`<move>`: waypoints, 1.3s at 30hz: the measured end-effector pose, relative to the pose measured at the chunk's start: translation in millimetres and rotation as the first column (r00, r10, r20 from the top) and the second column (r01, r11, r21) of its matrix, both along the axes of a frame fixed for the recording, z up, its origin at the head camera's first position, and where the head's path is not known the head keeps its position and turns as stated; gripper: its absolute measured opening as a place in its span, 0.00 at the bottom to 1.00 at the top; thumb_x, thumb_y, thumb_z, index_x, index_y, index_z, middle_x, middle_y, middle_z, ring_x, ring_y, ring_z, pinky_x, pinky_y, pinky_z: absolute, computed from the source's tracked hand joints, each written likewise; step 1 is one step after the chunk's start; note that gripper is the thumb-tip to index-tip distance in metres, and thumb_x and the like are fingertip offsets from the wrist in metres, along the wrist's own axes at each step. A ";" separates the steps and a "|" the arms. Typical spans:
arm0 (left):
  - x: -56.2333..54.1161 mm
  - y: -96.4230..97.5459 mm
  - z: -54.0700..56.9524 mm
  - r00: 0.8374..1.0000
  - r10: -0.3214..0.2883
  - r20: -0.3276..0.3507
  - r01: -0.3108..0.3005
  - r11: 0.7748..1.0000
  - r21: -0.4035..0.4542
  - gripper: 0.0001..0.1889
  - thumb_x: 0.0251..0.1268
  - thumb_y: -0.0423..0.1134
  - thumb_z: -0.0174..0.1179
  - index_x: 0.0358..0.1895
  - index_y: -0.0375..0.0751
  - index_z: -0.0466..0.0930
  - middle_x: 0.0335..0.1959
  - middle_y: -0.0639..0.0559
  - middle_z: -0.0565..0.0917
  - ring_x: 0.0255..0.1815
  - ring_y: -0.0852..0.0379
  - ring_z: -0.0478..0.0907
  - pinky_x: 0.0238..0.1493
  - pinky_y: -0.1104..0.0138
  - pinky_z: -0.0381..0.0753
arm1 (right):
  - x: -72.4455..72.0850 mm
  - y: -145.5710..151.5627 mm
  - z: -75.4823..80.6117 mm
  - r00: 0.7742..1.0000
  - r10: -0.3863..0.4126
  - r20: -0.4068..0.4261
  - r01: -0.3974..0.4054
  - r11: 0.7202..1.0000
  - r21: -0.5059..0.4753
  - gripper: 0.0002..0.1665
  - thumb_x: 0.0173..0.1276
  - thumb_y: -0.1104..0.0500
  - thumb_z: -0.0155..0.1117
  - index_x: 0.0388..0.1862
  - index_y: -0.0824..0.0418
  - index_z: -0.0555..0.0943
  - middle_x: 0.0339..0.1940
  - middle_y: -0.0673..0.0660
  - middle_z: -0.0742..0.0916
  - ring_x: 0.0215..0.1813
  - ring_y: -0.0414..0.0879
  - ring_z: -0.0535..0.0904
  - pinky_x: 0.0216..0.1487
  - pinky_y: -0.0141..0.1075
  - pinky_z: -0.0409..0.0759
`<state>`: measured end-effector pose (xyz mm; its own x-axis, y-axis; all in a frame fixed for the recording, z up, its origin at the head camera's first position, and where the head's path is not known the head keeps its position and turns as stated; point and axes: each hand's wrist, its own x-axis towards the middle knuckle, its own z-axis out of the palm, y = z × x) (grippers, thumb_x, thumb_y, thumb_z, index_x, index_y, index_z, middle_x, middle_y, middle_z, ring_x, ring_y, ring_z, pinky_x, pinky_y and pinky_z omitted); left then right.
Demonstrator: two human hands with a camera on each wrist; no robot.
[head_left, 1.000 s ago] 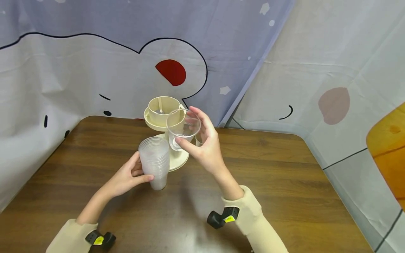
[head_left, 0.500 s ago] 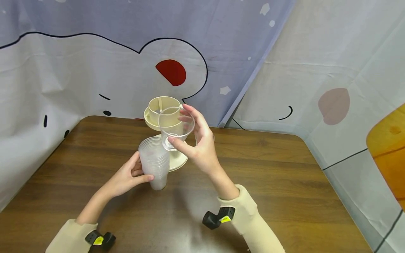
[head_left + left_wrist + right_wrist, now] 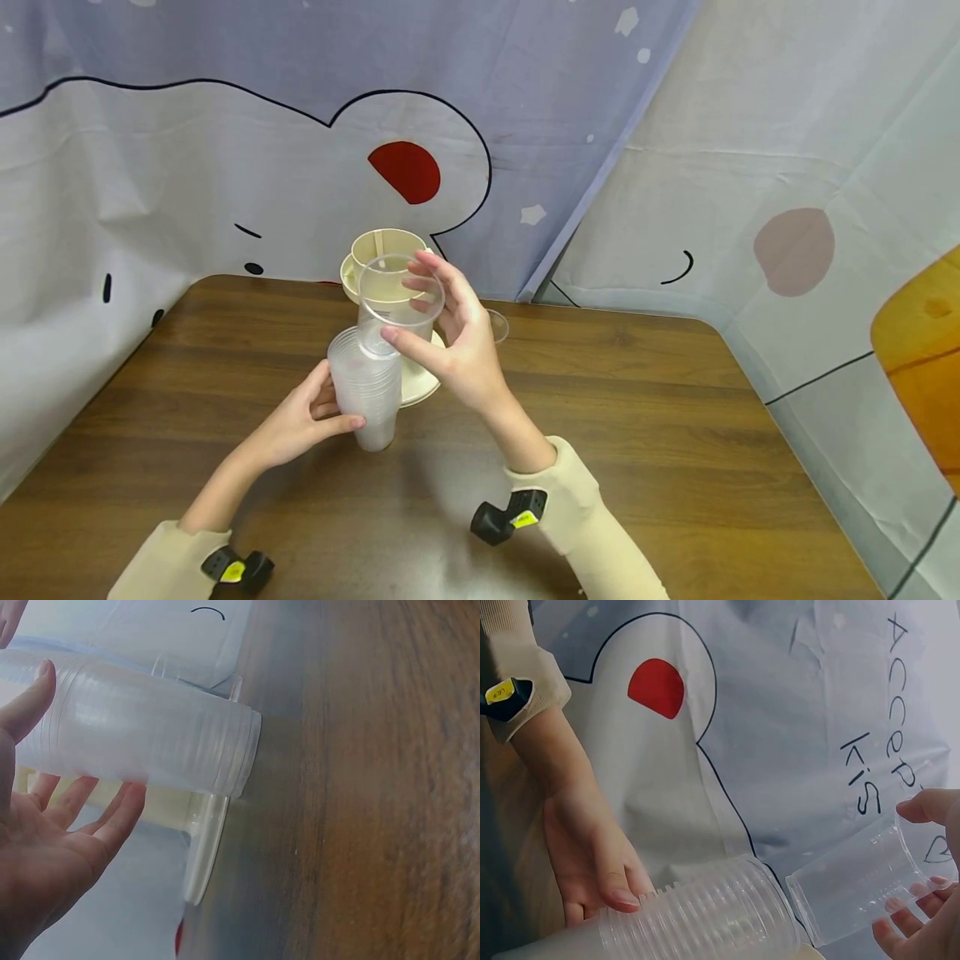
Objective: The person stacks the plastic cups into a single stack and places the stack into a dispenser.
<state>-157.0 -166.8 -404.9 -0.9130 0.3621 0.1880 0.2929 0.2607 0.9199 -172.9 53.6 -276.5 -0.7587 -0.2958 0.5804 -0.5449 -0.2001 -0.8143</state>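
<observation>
My left hand (image 3: pixel 300 421) grips a tall stack of nested clear plastic cups (image 3: pixel 367 400), thumb on the near side and fingers behind. The stack stands upright, slightly tilted, on or just over the table. My right hand (image 3: pixel 461 350) holds a single clear plastic cup (image 3: pixel 855 889) by its upper part, between thumb and fingers. This cup is upright, with its base at the stack's open top. In the right wrist view its base is close to the stack's rim; whether they touch I cannot tell. In the left wrist view the fingers (image 3: pixel 120 814) cup the stack's side.
Behind the cups stands a cream plastic holder with a round upper ring (image 3: pixel 375 242) and a round base (image 3: pixel 422 382). Another clear cup (image 3: pixel 498 326) sits behind my right hand, partly hidden. The brown wooden table (image 3: pixel 637 433) ends at a printed curtain (image 3: pixel 285 183).
My right hand has moved left with the single cup, bringing it over the stack's top. More of the clear cup behind it now shows. My left hand and the stack have stayed still.
</observation>
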 end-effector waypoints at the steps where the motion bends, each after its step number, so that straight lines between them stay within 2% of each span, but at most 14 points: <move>1: 0.1 -0.2 0.1 1.000 0.000 0.001 0.000 1.000 0.000 0.40 0.60 0.33 0.66 0.71 0.38 0.51 0.59 0.36 0.71 0.52 0.73 0.75 0.51 0.73 0.79 | 0.0 -0.5 -0.2 1.000 0.002 0.002 -0.002 1.000 0.000 0.43 0.52 0.77 0.65 0.68 0.71 0.61 0.62 0.70 0.73 0.63 0.66 0.70 0.66 0.50 0.71; 12: 0.7 -0.7 -0.1 1.000 0.002 0.005 -0.002 1.000 -0.008 0.40 0.60 0.33 0.66 0.71 0.37 0.50 0.60 0.36 0.71 0.53 0.72 0.75 0.52 0.71 0.79 | -0.7 -5.0 -6.2 0.999 0.037 0.024 -0.037 0.999 0.027 0.43 0.52 0.77 0.66 0.68 0.72 0.61 0.62 0.74 0.71 0.64 0.69 0.70 0.68 0.48 0.71; 19: 1.4 -1.5 -0.2 1.000 -0.001 0.003 0.001 1.000 -0.003 0.40 0.60 0.32 0.65 0.71 0.36 0.50 0.59 0.35 0.72 0.52 0.74 0.75 0.52 0.70 0.80 | -1.6 -7.3 -11.1 0.998 0.047 0.039 -0.049 0.997 0.054 0.43 0.53 0.76 0.66 0.69 0.70 0.61 0.63 0.73 0.71 0.65 0.68 0.69 0.67 0.53 0.70; 31: 1.6 -1.9 0.0 1.000 -0.003 0.002 0.003 1.000 -0.003 0.40 0.61 0.32 0.65 0.71 0.36 0.50 0.61 0.34 0.71 0.52 0.75 0.74 0.52 0.71 0.79 | -3.4 -6.5 -17.2 0.997 0.043 0.058 -0.052 0.987 0.154 0.44 0.55 0.73 0.67 0.70 0.67 0.60 0.65 0.69 0.72 0.67 0.60 0.71 0.66 0.38 0.72; 39: 2.0 -1.9 0.5 1.000 -0.005 0.006 0.005 1.000 -0.007 0.40 0.61 0.33 0.65 0.71 0.36 0.50 0.61 0.33 0.71 0.52 0.75 0.74 0.52 0.72 0.79 | -4.0 -7.9 -22.3 0.997 0.041 0.064 -0.052 0.980 0.190 0.45 0.55 0.72 0.68 0.71 0.67 0.60 0.66 0.68 0.73 0.67 0.57 0.71 0.66 0.36 0.72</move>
